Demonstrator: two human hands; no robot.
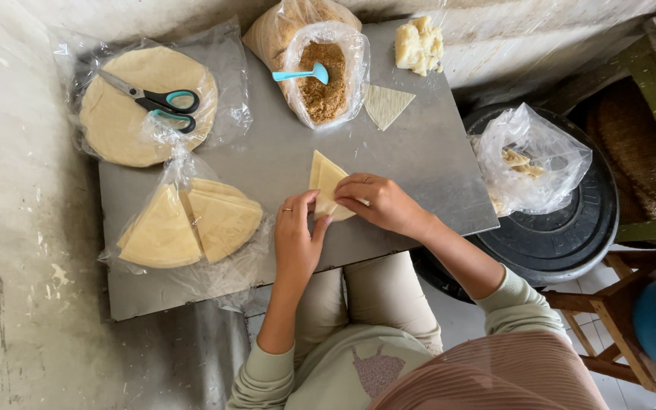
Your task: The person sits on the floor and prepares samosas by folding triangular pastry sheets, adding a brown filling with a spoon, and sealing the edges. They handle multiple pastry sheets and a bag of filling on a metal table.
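Left hand (295,237): fingers pinch the lower corner of the triangular pastry sheet (325,181). Right hand (377,202): fingers curled, pressing the sheet's right edge flat. The sheet lies on the metal bench (427,152), near its front edge. Judgement: the fold wants edges lined up and corners held firm, with even pressure so the thin sheet does not tear. Further out: bag of brown filling (323,91) with a teal spoon (301,74), cut wedges in plastic (191,224), scissors (157,99) on round sheets.
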